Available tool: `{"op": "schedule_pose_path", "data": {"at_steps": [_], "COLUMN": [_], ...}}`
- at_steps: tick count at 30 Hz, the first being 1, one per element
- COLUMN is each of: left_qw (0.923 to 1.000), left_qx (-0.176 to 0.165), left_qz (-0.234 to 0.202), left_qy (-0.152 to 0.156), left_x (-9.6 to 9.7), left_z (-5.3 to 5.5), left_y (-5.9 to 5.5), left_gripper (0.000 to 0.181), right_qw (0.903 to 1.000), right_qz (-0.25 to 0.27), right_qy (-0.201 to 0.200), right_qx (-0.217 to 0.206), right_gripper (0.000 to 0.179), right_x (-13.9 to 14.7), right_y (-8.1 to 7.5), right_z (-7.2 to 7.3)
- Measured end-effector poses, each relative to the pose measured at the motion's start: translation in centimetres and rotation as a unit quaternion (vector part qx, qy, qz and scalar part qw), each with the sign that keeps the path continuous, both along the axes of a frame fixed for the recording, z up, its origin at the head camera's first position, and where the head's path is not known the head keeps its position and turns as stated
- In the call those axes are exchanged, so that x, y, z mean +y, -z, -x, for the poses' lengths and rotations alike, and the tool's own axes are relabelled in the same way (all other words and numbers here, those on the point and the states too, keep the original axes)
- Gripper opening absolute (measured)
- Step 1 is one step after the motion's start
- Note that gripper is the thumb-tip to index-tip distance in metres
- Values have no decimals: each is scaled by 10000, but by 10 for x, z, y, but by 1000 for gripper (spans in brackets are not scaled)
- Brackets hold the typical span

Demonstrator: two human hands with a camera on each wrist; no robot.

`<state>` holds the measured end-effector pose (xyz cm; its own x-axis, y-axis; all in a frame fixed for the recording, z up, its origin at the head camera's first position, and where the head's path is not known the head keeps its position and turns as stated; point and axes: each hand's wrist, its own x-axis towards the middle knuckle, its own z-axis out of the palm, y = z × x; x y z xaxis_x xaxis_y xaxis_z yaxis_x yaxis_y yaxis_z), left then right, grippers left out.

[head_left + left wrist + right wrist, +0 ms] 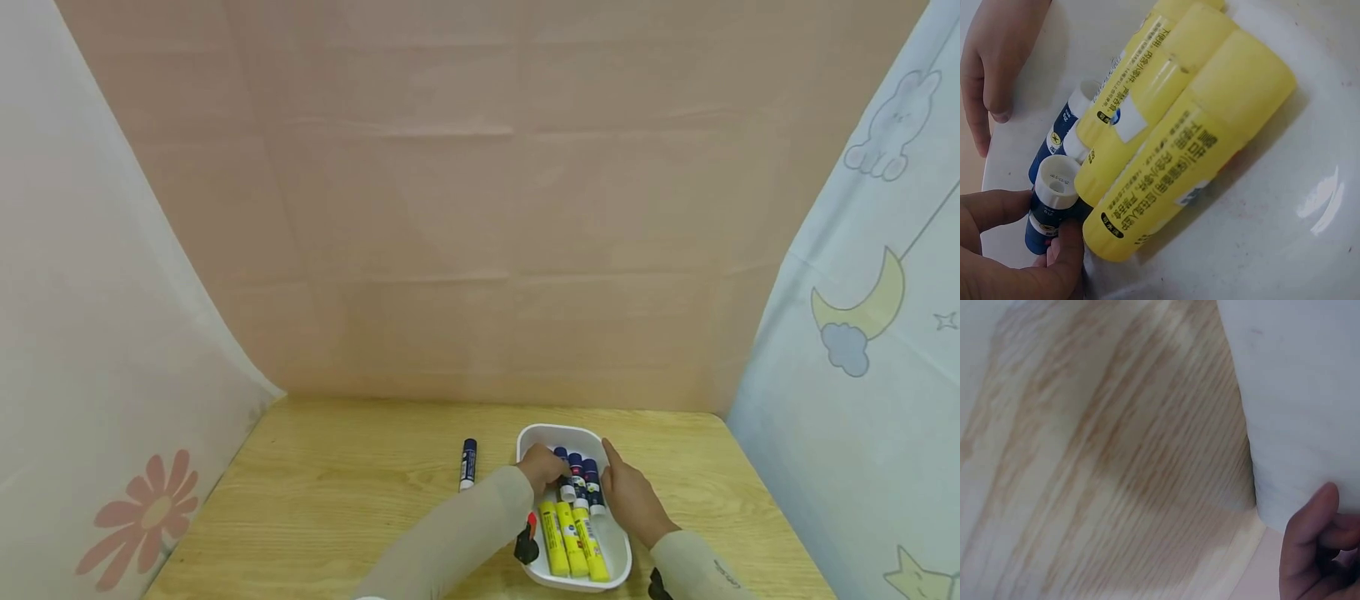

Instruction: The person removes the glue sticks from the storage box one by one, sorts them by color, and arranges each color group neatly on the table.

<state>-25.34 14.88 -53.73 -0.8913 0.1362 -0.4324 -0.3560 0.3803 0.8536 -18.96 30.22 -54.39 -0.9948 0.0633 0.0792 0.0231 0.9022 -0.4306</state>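
A white tray (551, 432) holds three yellow glue sticks (572, 542) in its near half and three dark blue glue sticks (592, 486) in its far half. My left hand (542, 468) reaches over the tray's left side and pinches the leftmost blue glue stick (1054, 195) between thumb and fingers, its white end facing up in the left wrist view. My right hand (636, 502) grips the tray's right rim. In the right wrist view, fingers (1310, 531) lie against the tray's outer wall (1304, 419).
Another dark blue glue stick (468, 463) with a white end lies on the wooden table (337, 500), left of the tray. A brown cloth (480, 250) hangs behind the table, with pale printed cloths (847, 400) at the sides.
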Motion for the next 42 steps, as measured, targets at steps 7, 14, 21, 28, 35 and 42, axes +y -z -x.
{"op": "schedule_pose_path", "data": {"at_steps": [7, 14, 21, 28, 35, 42], "left_qw": [10000, 9994, 9966, 9908, 9764, 9680], "left_qx": [-13, -142, -317, -315, -384, -328], "left_qz": [-96, -321, -747, -1265, -1932, -2354], "left_qy": [21, 62, 150, 350, 890, 812], "left_x": [-2, -7, -12, -13, -25, -46], "left_z": [1, -1, 0, 6, 12, 26], "left_y": [0, -6, -17, -23, -30, -39], "left_gripper": [15, 9, 10, 6, 19, 41], "right_qw": [10000, 10000, 10000, 10000, 9999, 9999], "right_qz": [-26, 1, -7, 5, 38, 12], "right_qy": [-12, 10, 13, -22, 29, 37], "right_qx": [1, -24, -71, 13, -102, -113], "right_gripper": [54, 54, 54, 54, 55, 55], "right_x": [-2, -2, -2, 0, 1, 1], "right_y": [1, 1, 2, 2, 2, -2], "right_z": [0, 2, 4, 5, 4, 2]}}
